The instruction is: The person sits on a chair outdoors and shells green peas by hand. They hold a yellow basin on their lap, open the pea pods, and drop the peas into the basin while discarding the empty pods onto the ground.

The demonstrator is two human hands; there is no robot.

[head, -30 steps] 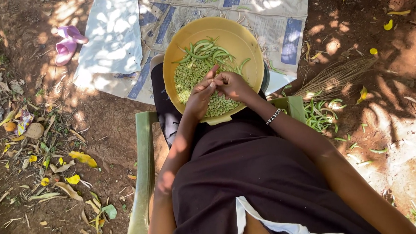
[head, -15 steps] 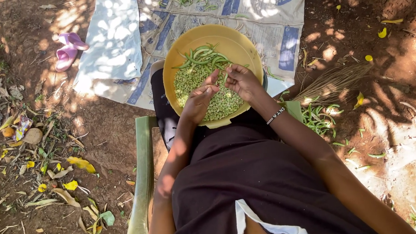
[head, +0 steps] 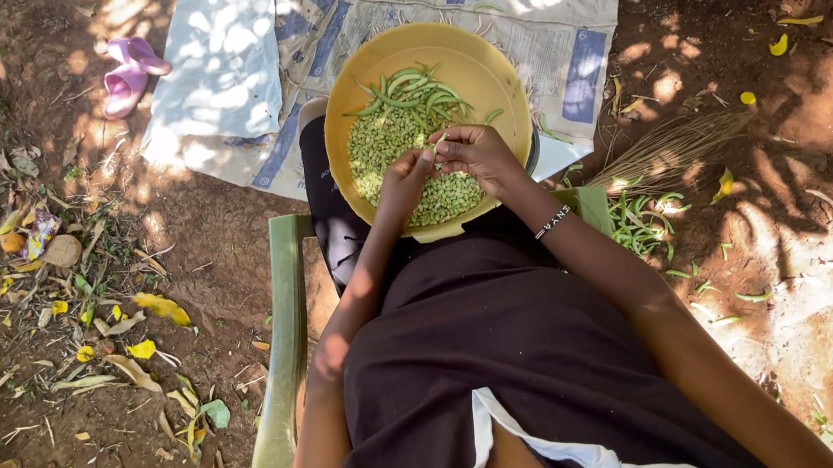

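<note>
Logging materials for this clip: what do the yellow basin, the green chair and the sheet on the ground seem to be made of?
The yellow basin looks like moulded plastic: smooth, matte, one even colour, thin rolled rim. The green chair also seems plastic, with a rounded, slightly dull armrest. The sheet appears to be opened woven sacking, probably polypropylene, judging by its creases and printed blue panels; the weave itself is too small to confirm.

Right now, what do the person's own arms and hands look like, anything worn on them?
Both arms are bare, with no sleeves and no gloves. The right hand has a dark beaded wristband with pale markings at the wrist. The left hand wears nothing visible.
</note>
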